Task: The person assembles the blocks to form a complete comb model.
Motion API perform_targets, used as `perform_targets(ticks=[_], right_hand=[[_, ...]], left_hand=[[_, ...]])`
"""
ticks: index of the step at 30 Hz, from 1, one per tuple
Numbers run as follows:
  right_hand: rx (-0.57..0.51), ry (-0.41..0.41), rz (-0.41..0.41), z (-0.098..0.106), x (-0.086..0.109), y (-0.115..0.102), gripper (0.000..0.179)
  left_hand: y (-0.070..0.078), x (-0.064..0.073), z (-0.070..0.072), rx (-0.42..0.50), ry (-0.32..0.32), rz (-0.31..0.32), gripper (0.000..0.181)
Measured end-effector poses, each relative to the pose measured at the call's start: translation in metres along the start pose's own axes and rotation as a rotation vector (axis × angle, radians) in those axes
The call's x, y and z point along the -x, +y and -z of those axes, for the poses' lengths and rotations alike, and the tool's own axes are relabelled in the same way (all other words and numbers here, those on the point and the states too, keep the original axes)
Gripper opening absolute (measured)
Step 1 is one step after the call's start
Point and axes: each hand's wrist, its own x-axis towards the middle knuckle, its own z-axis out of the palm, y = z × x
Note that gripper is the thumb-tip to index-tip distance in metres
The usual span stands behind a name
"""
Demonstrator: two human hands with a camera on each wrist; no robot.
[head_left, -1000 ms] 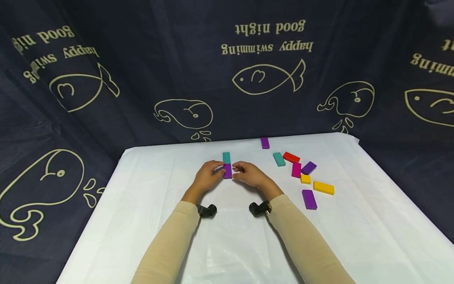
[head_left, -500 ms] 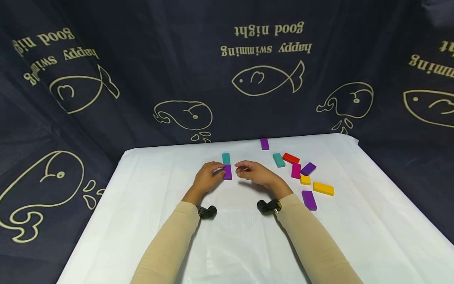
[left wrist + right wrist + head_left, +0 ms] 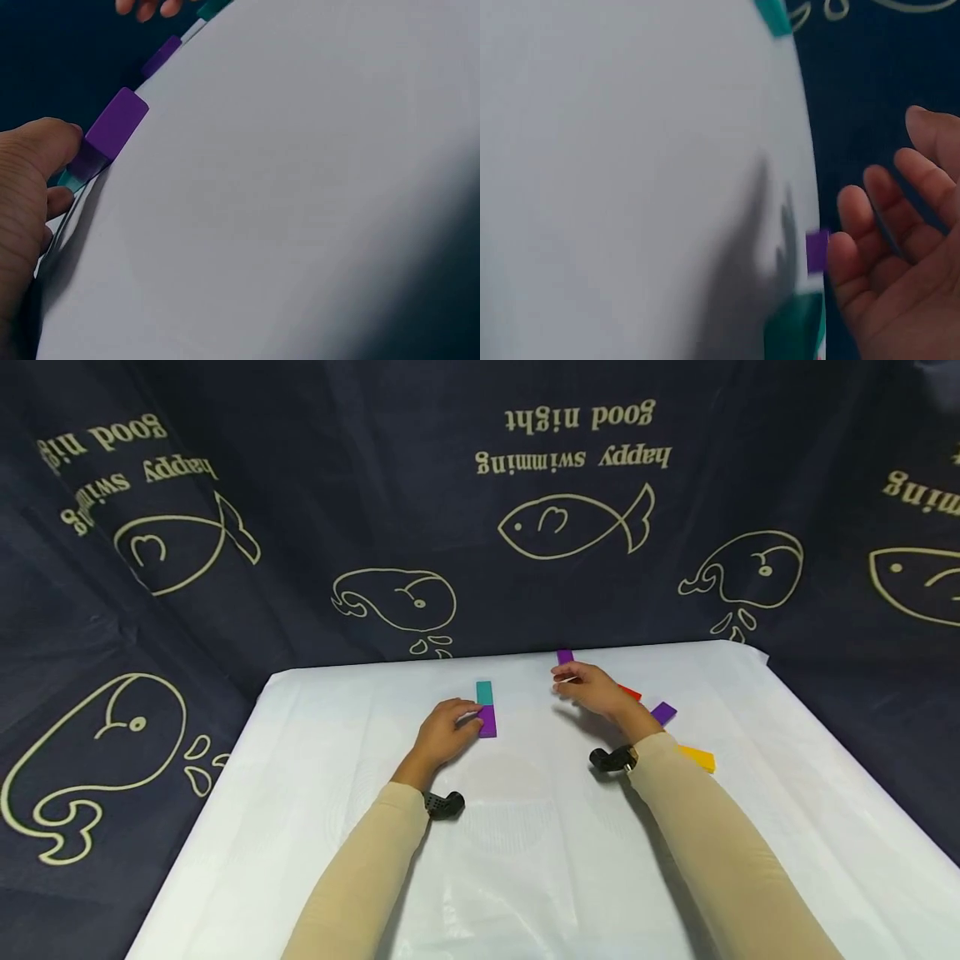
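Observation:
My left hand (image 3: 442,731) rests on the table against the left side of a purple block (image 3: 487,722), thumb and fingertips touching it. A teal block (image 3: 484,692) lies end to end with it, beyond it. In the left wrist view, the thumb lies along the side of that purple block (image 3: 120,124). My right hand (image 3: 594,688) is raised over the table at the right, holding nothing, its fingers loosely bent. It is nearest to a far purple block (image 3: 565,656), partly behind the fingers. The right wrist view has a teal block (image 3: 795,326) below the fingers.
Partly hidden by the right arm lie a red block (image 3: 632,692), a dark purple block (image 3: 664,712) and a yellow block (image 3: 699,757). A white cloth covers the table (image 3: 510,860). Behind its far edge hangs a dark printed curtain (image 3: 300,610).
My right hand has left the side of the purple block and moved right and away from me, now covering several loose blocks. My left hand has stayed at the purple block.

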Motion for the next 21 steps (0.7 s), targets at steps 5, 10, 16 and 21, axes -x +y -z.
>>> perform_targets(ticks=[5, 10, 16, 21], right_hand=[[0.121, 0.077, -0.026, 0.019, -0.005, 0.013, 0.039], [0.213, 0.122, -0.052, 0.028, -0.011, 0.020, 0.036], [0.261, 0.101, -0.068, 0.027, -0.022, 0.026, 0.041], [0.299, 0.076, -0.065, 0.024, -0.032, 0.035, 0.049]], left_hand=[[-0.001, 0.002, -0.002, 0.006, 0.012, 0.007, 0.034], [-0.002, 0.003, -0.002, -0.005, 0.003, -0.007, 0.035], [-0.001, 0.000, 0.000, 0.004, 0.021, -0.015, 0.034], [0.001, -0.001, -0.001, 0.014, -0.002, 0.022, 0.034]])
